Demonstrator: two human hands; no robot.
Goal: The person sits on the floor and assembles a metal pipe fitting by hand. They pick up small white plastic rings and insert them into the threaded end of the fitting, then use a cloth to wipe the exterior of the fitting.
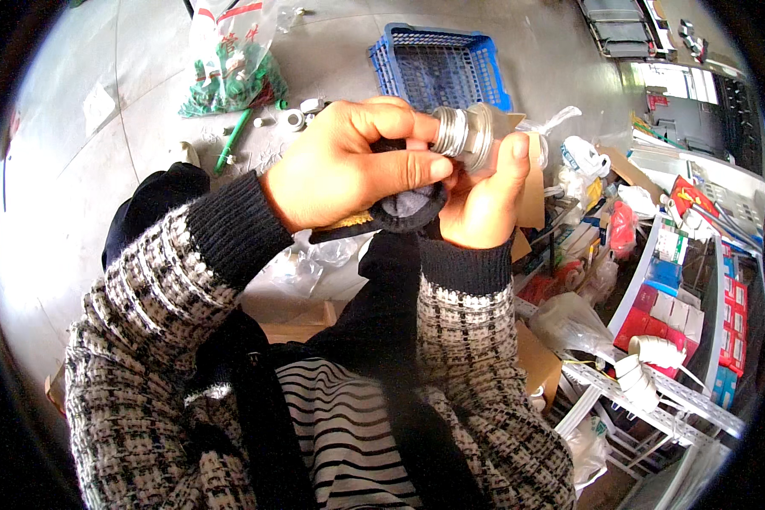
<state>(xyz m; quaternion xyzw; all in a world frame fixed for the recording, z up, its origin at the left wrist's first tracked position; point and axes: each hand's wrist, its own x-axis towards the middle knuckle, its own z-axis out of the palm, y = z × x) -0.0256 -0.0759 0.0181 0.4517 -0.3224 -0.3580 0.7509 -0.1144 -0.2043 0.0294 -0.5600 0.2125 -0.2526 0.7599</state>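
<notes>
Both hands are raised together in the middle of the head view. Between them is a silvery threaded pipe fitting, its ridged end toward the left. My left hand is closed, with fingertips and thumb at the threaded end. My right hand grips the fitting's other end, thumb up; its fingers are mostly hidden. Something clear or pale sticks out beyond the fitting, too blurred to name. Just below the hands shows a black-rimmed thing with a grey inside, partly covered.
Ahead on the floor stands a blue plastic crate. Left of it are a clear bag of green fittings, a green tube and white pipe pieces. Bags and boxes crowd the right, beside a white rack. A cardboard box lies below.
</notes>
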